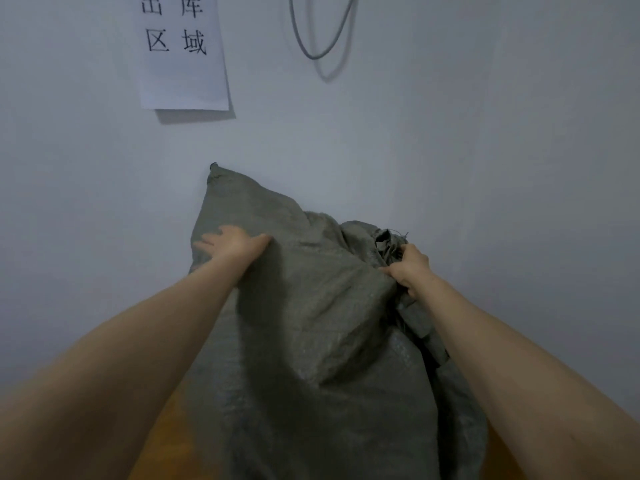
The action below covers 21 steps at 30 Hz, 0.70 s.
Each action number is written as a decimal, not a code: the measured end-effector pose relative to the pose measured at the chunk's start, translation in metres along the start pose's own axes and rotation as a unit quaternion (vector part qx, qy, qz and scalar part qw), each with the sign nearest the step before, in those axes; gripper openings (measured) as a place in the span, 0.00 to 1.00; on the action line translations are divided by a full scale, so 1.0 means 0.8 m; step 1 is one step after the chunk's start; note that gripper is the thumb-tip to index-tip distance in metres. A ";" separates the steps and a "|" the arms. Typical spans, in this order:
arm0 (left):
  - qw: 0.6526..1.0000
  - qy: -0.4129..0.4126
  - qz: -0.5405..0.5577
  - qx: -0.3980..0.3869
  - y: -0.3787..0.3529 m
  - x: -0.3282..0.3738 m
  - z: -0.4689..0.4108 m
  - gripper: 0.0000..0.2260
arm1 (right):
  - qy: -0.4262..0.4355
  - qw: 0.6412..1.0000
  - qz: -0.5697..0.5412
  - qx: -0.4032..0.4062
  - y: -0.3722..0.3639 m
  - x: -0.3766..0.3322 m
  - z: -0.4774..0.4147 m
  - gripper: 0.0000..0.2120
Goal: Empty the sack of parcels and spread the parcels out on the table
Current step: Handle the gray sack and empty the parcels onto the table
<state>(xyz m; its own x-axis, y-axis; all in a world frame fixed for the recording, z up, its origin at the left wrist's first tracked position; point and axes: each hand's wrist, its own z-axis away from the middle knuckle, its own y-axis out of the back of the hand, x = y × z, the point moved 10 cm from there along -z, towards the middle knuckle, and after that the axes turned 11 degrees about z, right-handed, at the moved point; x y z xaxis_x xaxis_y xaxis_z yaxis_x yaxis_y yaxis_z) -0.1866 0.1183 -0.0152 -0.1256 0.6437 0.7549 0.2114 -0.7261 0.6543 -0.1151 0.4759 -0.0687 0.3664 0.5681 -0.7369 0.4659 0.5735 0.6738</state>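
Note:
A large grey-green woven sack (311, 323) stands bulging on the wooden table (162, 431), leaning toward the wall. One sewn corner points up at its top left. My left hand (235, 242) lies on the sack's upper left side, fingers spread against the cloth. My right hand (408, 266) is closed on the bunched, frayed fabric at the sack's upper right. No parcels are visible; whatever the sack holds is hidden inside.
A pale wall (485, 150) rises directly behind the sack. A white paper sign (183, 53) with black characters hangs at the upper left. A grey cable loop (322, 43) hangs on the wall above the sack.

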 end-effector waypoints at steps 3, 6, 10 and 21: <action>0.990 0.124 0.060 -0.041 -0.026 -0.102 -0.077 0.71 | -0.012 1.000 -0.003 0.001 -0.002 0.001 0.001 0.36; 0.980 0.154 0.090 -0.086 -0.063 -0.159 -0.134 0.77 | -0.021 1.000 -0.007 0.014 0.002 0.009 -0.001 0.34; 0.967 0.167 0.091 -0.167 -0.041 -0.122 -0.008 0.59 | -0.027 0.999 -0.024 0.020 0.003 0.021 -0.001 0.33; 0.984 0.112 0.124 -0.062 -0.037 -0.121 -0.022 0.35 | -0.071 0.995 -0.060 0.032 0.014 0.074 -0.023 0.28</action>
<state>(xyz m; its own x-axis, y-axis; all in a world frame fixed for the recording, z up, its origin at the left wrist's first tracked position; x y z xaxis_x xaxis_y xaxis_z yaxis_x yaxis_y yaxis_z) -0.1975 0.0735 -0.1070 -0.2985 0.3843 0.8736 0.1447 -0.8866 0.4394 -0.1033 0.5269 -0.1043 0.4128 0.4072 -0.8147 0.5619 0.5901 0.5797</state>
